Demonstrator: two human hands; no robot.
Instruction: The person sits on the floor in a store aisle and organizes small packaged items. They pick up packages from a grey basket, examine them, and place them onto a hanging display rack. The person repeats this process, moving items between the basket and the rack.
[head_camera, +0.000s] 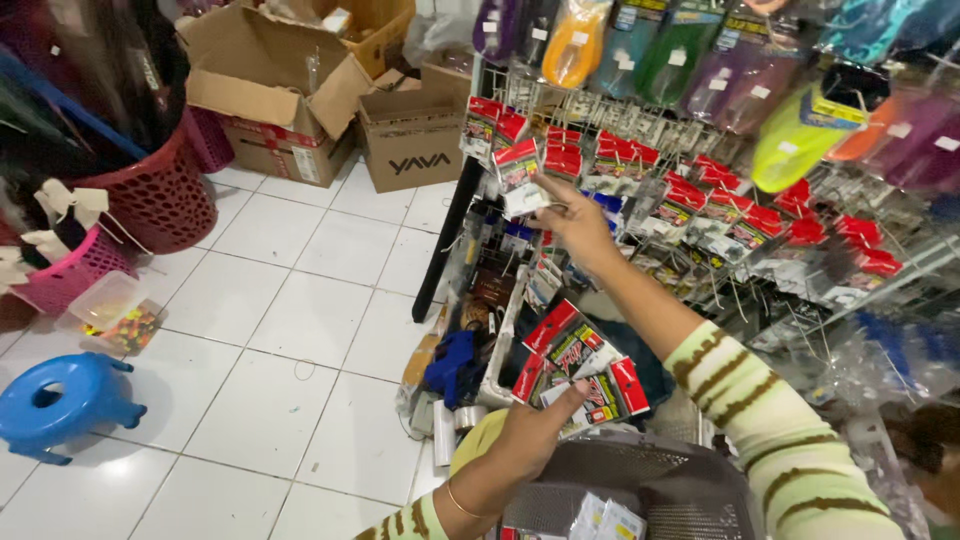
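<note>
My right hand (578, 222) reaches up to a wire display rack (700, 215) and pinches a small clear packet with a red header card (520, 172) at the rack's left end. My left hand (535, 428) is lower, near my body, gripping a fanned bunch of similar red-topped packets (578, 365). Both arms wear cream sleeves with green and brown stripes. Rows of the same red-carded packets (700, 185) hang on hooks across the rack, to the right of the right hand.
A grey mesh basket (690, 480) with packets sits just below my hands. Cardboard boxes (300, 90) stand at the back on the white tiled floor (260, 330). Red and pink plastic baskets (150, 200) and a blue stool (65, 400) are at left. Coloured packaged items (790, 140) hang above.
</note>
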